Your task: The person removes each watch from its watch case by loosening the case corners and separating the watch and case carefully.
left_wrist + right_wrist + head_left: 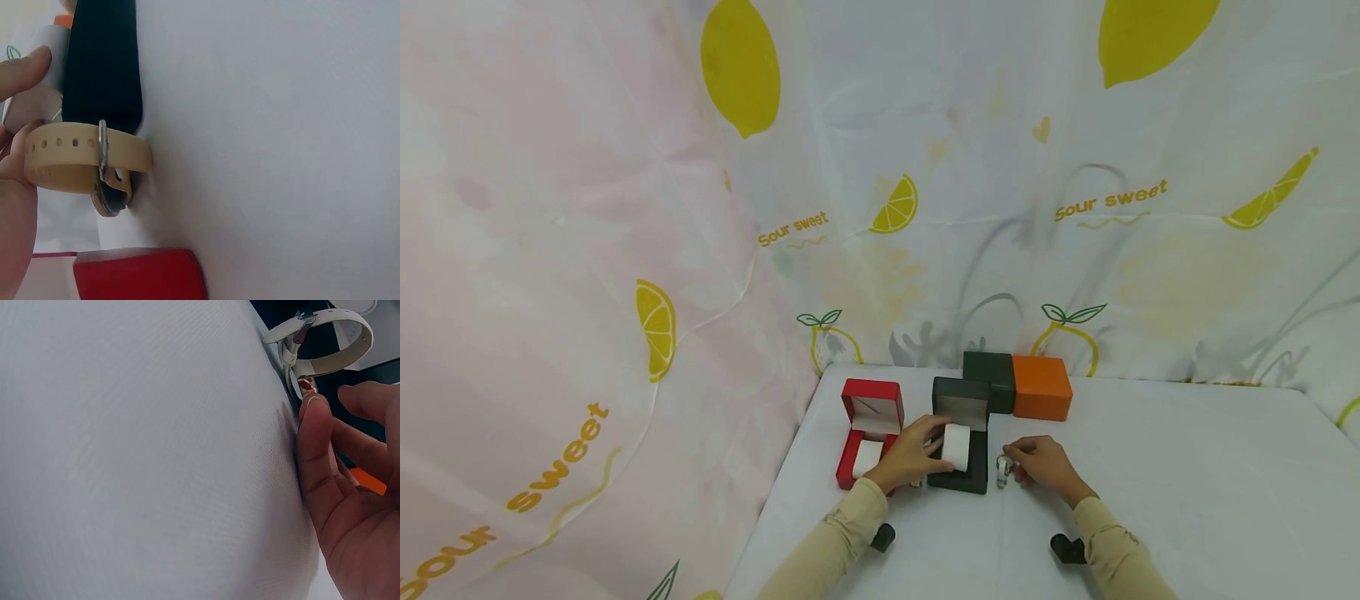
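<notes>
My left hand [912, 454] grips a white watch cushion [956, 447] between thumb and fingers, over the base of an open black watch box [977, 475]. In the left wrist view the thumb lies on the cushion's [56, 53] side. Below that hand, a watch with a beige strap [62, 140] stands on the table between the black box and the red box. My right hand [1047, 462] pinches a watch with a white strap [1002, 472], just right of the black box. In the right wrist view its thumb tip is at the rose-gold case, beneath the buckled strap [337, 362].
An open red watch box [846, 471] with a white cushion [868, 457] stands on the left. Behind are a closed dark green box [989, 375] and an orange box [1042, 387], side by side. A lemon-print cloth [925, 275] hangs behind the white table [1180, 467].
</notes>
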